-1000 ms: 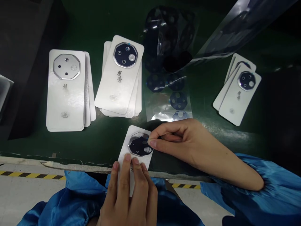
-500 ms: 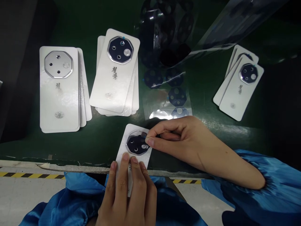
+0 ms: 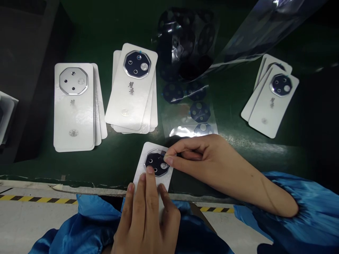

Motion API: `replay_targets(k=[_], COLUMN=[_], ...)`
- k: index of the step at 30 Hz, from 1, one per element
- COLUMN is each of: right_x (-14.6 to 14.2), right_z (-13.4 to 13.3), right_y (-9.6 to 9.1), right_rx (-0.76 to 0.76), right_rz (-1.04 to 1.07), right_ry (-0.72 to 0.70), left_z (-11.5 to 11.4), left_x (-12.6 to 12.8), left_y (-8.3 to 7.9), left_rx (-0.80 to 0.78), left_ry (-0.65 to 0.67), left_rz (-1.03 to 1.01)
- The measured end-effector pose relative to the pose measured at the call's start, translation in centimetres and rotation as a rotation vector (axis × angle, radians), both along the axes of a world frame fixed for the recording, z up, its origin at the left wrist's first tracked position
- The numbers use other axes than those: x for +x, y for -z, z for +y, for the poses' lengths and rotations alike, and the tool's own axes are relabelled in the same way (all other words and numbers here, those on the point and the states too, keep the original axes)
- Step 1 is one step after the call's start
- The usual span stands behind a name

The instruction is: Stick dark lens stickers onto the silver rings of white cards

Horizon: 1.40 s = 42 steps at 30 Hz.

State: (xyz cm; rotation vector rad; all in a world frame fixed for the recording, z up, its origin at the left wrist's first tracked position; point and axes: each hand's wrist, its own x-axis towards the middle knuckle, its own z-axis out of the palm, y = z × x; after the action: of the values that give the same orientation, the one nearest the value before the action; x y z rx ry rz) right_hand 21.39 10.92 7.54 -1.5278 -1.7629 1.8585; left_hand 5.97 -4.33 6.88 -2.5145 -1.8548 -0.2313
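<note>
The white panel [image 3: 140, 165] lay under the left hand [image 3: 148, 215], its lower end jutting past the near edge of the table [image 3: 92, 171]; that hand was unclosed, fingers resting on the panel, one fingertip at the lower edge of the dark film [image 3: 159, 169]. The right hand [image 3: 202, 157] had its grip pinched on the film's upper right. A skewed pinch could have seated the film crooked, uneven pressing could have creased it, and the overhang risked tipping the panel.

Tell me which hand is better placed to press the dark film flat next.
The left hand, I'd judge: one finger is at the lower edge of the dark film, others lie on the white panel. The right hand pinches the film's right edge.
</note>
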Motion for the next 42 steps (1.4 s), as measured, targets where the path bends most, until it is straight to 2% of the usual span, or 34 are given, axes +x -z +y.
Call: replay_targets(k=[11, 16, 21, 24, 26, 27, 30, 32, 35, 37, 42], right_x=[-0.4, -0.6, -0.3, 0.5, 0.9, 0.9, 0.5, 0.1, -0.2, -0.3, -0.1], right_z=[-0.8, -1.2, -1.9, -2.3, -2.3, -2.2, -1.7, -1.4, -1.2, -1.2, -1.3], right_y=[-0.3, -0.6, -1.9, -2.9, -3.1, -2.9, -2.0, -1.3, -0.7, -0.6, -0.5], right_rx=[0.101, 0.07, 0.249, 0.447, 0.501, 0.458, 0.176, 0.048, -0.011, -0.025, 0.01], right_rz=[0.046, 0.081, 0.095, 0.083, 0.058, 0.047, 0.048, 0.064, 0.073, 0.069, 0.071], right_ry=[0.048, 0.037, -0.009, 0.125, 0.216, 0.221, 0.141, 0.106, 0.098, 0.093, 0.064], left_z=[0.0, 0.1, 0.4, 0.6, 0.7, 0.8, 0.7, 0.6, 0.4, 0.4, 0.7], left_x=[-0.7, -0.6, -0.4, -0.4, -0.4, -0.4, -0.4, -0.5, -0.7, -0.7, -0.7], left_y=[-0.2, -0.5, -0.7, -0.9, -1.0, -1.0, -0.5, -0.1, 0.3, 0.2, -0.6], left_rx=[-0.028, -0.059, -0.031, -0.034, -0.029, -0.024, 0.001, 0.037, 0.075, 0.046, -0.008], left_ry=[0.061, 0.077, 0.038, 0.057, 0.063, 0.062, 0.066, 0.08, 0.106, 0.111, 0.114], left_rz=[-0.03, -0.019, -0.053, -0.049, -0.059, -0.069, -0.087, -0.087, -0.084, -0.081, -0.063])
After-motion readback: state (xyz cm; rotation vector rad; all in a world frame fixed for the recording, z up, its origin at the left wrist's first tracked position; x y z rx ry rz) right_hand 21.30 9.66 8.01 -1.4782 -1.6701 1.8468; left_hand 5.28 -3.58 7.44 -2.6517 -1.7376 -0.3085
